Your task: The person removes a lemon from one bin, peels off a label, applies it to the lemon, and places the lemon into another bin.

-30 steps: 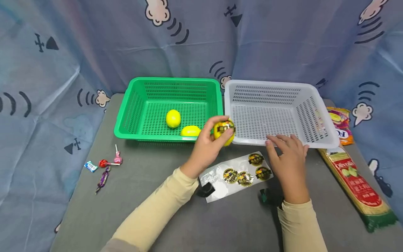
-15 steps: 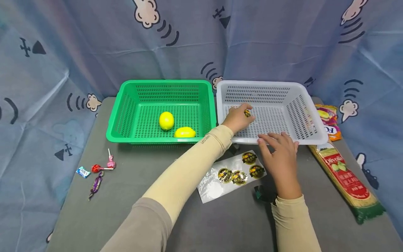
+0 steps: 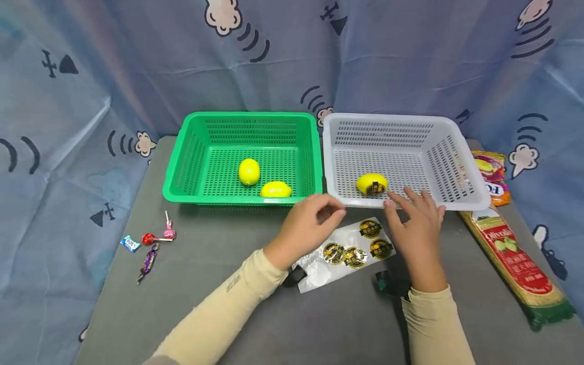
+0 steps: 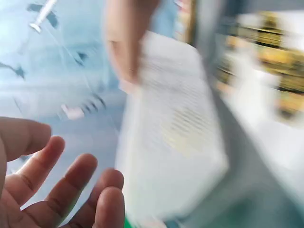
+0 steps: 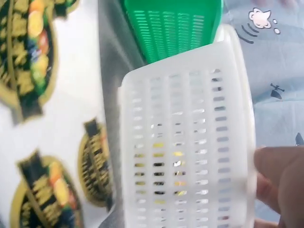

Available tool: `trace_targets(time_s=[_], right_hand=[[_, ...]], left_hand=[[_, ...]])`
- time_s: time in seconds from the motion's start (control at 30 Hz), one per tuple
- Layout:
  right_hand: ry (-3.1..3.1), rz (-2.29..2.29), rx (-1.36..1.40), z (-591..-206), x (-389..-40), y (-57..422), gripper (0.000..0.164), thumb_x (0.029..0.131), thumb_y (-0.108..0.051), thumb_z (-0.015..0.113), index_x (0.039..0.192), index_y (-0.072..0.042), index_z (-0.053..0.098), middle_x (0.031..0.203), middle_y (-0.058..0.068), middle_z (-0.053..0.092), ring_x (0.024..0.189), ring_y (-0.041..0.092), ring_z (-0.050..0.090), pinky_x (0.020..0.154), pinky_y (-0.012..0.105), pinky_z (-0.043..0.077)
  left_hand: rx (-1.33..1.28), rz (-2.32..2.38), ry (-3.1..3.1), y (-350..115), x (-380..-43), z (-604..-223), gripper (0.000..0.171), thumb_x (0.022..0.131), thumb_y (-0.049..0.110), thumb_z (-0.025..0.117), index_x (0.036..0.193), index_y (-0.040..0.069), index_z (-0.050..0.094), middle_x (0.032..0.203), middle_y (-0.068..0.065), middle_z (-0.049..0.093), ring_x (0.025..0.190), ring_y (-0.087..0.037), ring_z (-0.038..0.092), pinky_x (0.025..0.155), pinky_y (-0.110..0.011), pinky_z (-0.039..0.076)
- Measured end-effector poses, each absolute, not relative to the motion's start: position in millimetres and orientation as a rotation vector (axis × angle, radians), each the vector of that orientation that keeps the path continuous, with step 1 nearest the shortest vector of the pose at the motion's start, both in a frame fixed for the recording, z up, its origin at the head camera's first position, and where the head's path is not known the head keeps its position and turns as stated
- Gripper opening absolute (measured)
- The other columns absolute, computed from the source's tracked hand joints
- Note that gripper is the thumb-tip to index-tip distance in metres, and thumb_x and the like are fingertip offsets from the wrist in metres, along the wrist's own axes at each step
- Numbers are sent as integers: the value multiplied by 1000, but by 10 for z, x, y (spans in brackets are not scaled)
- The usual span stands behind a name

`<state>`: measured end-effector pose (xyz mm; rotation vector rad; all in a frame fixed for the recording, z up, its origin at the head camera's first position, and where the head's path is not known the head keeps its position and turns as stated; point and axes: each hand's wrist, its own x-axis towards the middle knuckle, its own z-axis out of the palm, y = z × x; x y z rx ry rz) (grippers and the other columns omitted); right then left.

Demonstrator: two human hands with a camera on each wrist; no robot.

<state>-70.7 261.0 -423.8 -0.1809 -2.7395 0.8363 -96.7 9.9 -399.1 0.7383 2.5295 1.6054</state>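
My left hand (image 3: 304,229) hovers in front of the green basket (image 3: 246,199), over the left part of a sticker sheet (image 3: 326,278). Its fingers are loosely bent with nothing between them, as the left wrist view also shows. A lemon (image 3: 367,181) bearing a black-and-gold sticker (image 3: 376,188) lies in the white basket (image 3: 410,205), near its front wall. On that basket's front rim rest the relaxed fingers of my right hand (image 3: 417,234). Two plain lemons, one standing (image 3: 249,171) and one lying (image 3: 276,189), are in the green basket.
Several candies lie at left: lollipops (image 3: 148,238), a blue-wrapped sweet (image 3: 130,243) and a purple-wrapped one (image 3: 148,260). At right are a noodle pack (image 3: 520,263) and an orange-and-purple packet (image 3: 495,175). A patterned curtain (image 3: 283,56) hangs behind the grey table (image 3: 219,248).
My left hand carried the stickered lemon rightwards into the white basket, let it go there, and came back to the front left. The right hand stayed at the rim.
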Motion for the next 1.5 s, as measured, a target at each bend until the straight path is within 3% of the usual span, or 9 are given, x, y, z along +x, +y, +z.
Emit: trace_targets(time_s=[0.1,0.3,0.53,0.7,0.87,1.1,1.27,1.37,1.5], right_hand=[[-2732,875,-197,-4165,-710,2593,44,108,-27,63,143,-1,65,163,27,39,157,47,16,121,71,-5],[-2656,919,-73,-3926,-783,2083,45,104,-24,68,145,-7,65,166,23,35,153,49,22,120,69,20],[-2789,713,166,-3929,-862,1141,42,103,-33,72,138,-10,72,164,35,30,147,53,32,114,66,37],[-2834,688,103,-3991,-854,955,33,104,-28,72,131,-9,76,162,36,31,146,51,33,112,62,41],[-2803,703,116,-3956,-888,958,26,104,-24,71,126,-11,79,159,35,39,142,51,38,110,60,43],[-2847,695,119,-3965,-927,904,24,104,-24,71,124,-13,80,158,35,40,141,52,39,111,58,43],[-2835,693,143,-4032,-907,841,23,103,-24,73,122,-13,81,157,36,41,140,53,40,109,59,44],[-2829,679,164,-4061,-901,812,23,103,-24,73,121,-13,81,156,36,41,139,53,41,108,59,45],[-2832,661,185,-4068,-905,792,23,103,-26,72,122,-14,81,156,36,41,139,53,40,108,60,45]], left_hand=[[585,1634,2630,-240,-665,-4258,12,103,18,70,112,12,77,110,2,72,89,-12,64,80,-29,55],[271,1705,2659,-664,-277,-4576,13,101,14,72,112,10,78,107,4,71,89,-14,66,76,-31,57],[245,1655,2668,-742,-140,-4726,12,102,14,72,112,10,78,107,3,71,89,-14,66,75,-31,57],[256,1676,2658,-761,-161,-4695,13,102,14,72,114,11,78,110,4,70,91,-13,66,76,-30,56],[456,1819,2857,-911,-609,-4286,15,101,3,68,112,4,78,117,-5,72,100,-19,68,76,-35,59],[676,1038,2807,-1199,-1852,-3514,51,86,-22,39,107,4,78,149,-14,60,144,-35,48,113,-47,40],[705,433,2387,-1327,-2438,-3568,59,88,-23,39,115,11,78,165,-16,39,155,-36,29,99,-41,47],[625,277,2357,-1409,-2566,-3668,65,89,-19,43,130,20,76,167,-15,33,151,-35,33,91,-38,47],[526,235,2422,-1470,-2631,-3774,61,95,-1,72,147,30,65,152,-19,37,122,-34,52,86,-41,48]])
